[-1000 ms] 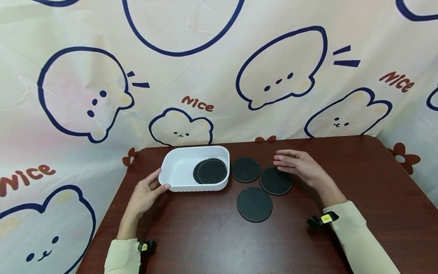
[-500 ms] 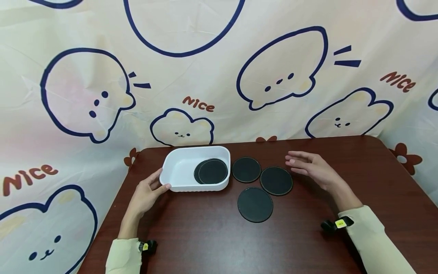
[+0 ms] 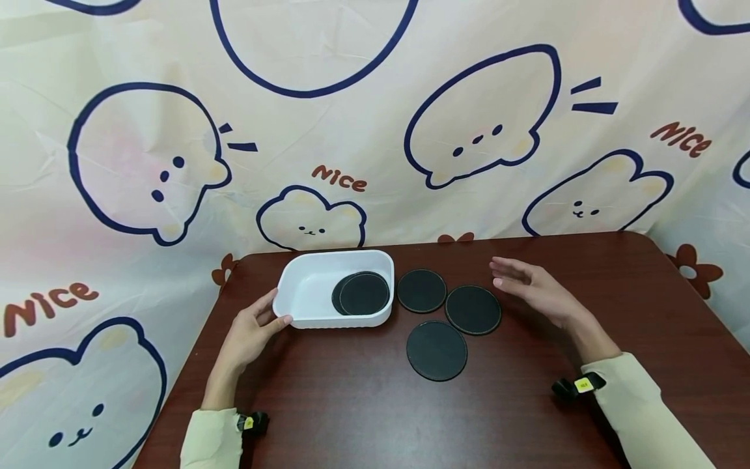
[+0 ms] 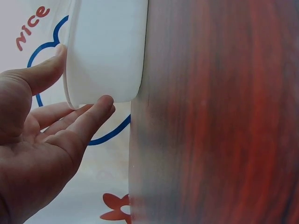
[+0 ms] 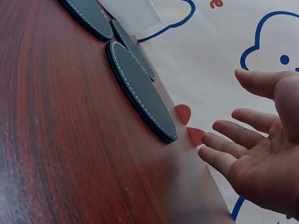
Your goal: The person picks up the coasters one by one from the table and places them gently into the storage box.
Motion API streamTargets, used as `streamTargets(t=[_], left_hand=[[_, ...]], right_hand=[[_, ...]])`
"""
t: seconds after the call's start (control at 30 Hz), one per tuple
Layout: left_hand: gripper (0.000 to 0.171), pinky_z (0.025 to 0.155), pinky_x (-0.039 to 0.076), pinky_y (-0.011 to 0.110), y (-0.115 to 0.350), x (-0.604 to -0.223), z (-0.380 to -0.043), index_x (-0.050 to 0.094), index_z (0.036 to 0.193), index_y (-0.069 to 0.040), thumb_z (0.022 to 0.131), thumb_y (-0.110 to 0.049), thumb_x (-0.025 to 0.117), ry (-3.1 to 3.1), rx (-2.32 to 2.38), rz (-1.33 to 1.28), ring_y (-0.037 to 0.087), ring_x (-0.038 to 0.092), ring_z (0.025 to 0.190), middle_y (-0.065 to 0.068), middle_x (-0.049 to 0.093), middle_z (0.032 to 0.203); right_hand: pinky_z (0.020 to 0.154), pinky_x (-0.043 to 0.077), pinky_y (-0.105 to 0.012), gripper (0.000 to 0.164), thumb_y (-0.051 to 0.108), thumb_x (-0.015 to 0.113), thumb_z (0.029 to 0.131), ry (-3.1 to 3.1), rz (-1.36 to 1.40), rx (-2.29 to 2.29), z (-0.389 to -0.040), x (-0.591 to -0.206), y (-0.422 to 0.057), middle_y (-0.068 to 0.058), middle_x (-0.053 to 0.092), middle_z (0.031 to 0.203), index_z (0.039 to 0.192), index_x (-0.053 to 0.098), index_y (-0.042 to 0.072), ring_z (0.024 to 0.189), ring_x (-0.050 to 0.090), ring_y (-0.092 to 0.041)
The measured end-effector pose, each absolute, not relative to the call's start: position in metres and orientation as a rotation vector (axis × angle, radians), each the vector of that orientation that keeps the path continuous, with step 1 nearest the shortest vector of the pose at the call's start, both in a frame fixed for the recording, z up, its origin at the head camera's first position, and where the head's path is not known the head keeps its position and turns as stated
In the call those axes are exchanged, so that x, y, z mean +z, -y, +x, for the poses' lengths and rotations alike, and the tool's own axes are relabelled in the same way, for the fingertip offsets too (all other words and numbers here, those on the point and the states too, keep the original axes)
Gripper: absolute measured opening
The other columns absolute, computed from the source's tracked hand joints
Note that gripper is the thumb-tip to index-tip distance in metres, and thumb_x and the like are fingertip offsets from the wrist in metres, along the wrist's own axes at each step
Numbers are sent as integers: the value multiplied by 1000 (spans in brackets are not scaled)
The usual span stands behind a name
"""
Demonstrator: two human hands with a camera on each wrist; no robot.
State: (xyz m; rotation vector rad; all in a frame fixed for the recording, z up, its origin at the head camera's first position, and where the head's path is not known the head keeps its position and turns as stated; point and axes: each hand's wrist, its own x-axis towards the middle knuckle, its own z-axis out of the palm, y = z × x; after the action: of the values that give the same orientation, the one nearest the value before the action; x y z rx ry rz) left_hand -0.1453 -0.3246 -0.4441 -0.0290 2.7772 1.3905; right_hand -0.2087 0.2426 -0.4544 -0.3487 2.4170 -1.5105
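My left hand (image 3: 249, 335) holds the left end of a white plastic tray (image 3: 319, 321), thumb at the front corner and fingers along the end wall. In the left wrist view, the thumb (image 4: 44, 74) meets the rim of the tray (image 4: 107, 56) and the fingertips touch its end. Two round black coasters (image 3: 364, 293) lie overlapped inside, at the right. Three more, with pale stitched edges, lie on the table: a back coaster (image 3: 421, 290), a right one (image 3: 473, 310) and a front one (image 3: 437, 351). Just right of them my right hand (image 3: 536, 286) hovers with relaxed fingers, holding nothing.
The dark brown wooden table (image 3: 375, 417) has a rounded far right corner. Behind it hangs a pale cloth (image 3: 387, 208) with blue cartoon outlines, close against the back edge. A small black camera sits on each wrist.
My right hand has drawn back to the right, off the right coaster, and then stayed almost still. The left hand, tray and coasters hold their places.
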Motion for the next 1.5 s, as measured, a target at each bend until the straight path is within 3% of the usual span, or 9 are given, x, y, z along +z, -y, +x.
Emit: streamTargets(t=[0.07, 0.23, 0.43, 0.53, 0.63, 0.77, 0.9, 1.2, 1.5], left_hand=[[82, 109, 50, 49, 325, -444, -145, 30, 170, -7, 103, -20, 75, -2779, 1387, -30, 43, 53, 147, 27, 38, 170], [82, 109, 50, 50, 324, -444, -145, 30, 170, -7, 103, -19, 75, -2780, 1387, -29, 43, 53, 147, 26, 38, 170], [81, 109, 52, 47, 323, -444, -144, 30, 170, -7, 103, -18, 75, -2777, 1387, -29, 42, 53, 147, 26, 38, 170], [81, 106, 56, 38, 323, -443, -143, 31, 169, -5, 102, -18, 76, -2777, 1397, -19, 43, 54, 147, 27, 38, 170], [81, 101, 57, 24, 324, -443, -143, 31, 169, -4, 102, -18, 76, -2774, 1409, -4, 42, 54, 147, 28, 39, 169], [81, 96, 55, 16, 324, -443, -143, 31, 169, -4, 102, -19, 76, -2772, 1409, -4, 43, 54, 146, 27, 39, 169], [81, 100, 57, 22, 324, -442, -142, 31, 169, -4, 103, -19, 75, -2776, 1397, -8, 43, 54, 146, 27, 38, 170], [81, 106, 57, 35, 322, -440, -143, 30, 169, -6, 103, -20, 75, -2775, 1377, -30, 40, 54, 147, 25, 38, 171], [81, 108, 53, 47, 324, -442, -146, 30, 169, -5, 103, -19, 75, -2789, 1365, -27, 42, 54, 147, 26, 38, 170]], right_hand=[[123, 45, -40, 72, 40, 63, 109, -2416, -353, -1510, -208, -454, -242, -19, 41, 171, 169, 34, 12, 157, 42, -43], [107, 45, -10, 72, 38, 64, 109, -2414, -376, -1515, -206, -455, -241, -21, 40, 171, 169, 34, 10, 158, 41, -44], [99, 42, -4, 72, 36, 65, 109, -2408, -398, -1514, -204, -457, -238, -23, 40, 171, 168, 35, 7, 157, 41, -45], [105, 46, -11, 72, 35, 65, 109, -2418, -416, -1494, -204, -458, -235, -23, 39, 171, 168, 35, 6, 157, 41, -45], [119, 49, -35, 73, 33, 66, 109, -2443, -428, -1458, -204, -460, -233, -23, 38, 171, 168, 35, 6, 158, 39, -46], [126, 34, -63, 75, 33, 68, 108, -2490, -454, -1385, -205, -463, -228, -25, 36, 172, 167, 34, 4, 160, 34, -48], [127, 30, -68, 75, 32, 70, 106, -2550, -482, -1294, -206, -466, -223, -26, 36, 171, 166, 36, 3, 160, 32, -49], [121, 37, -72, 80, 28, 78, 100, -2689, -576, -1006, -202, -470, -213, -31, 41, 167, 165, 40, 3, 155, 38, -53], [119, 42, -68, 71, 7, 82, 94, -2773, -583, -958, -199, -473, -205, -30, 52, 160, 157, 51, -1, 149, 48, -51]])
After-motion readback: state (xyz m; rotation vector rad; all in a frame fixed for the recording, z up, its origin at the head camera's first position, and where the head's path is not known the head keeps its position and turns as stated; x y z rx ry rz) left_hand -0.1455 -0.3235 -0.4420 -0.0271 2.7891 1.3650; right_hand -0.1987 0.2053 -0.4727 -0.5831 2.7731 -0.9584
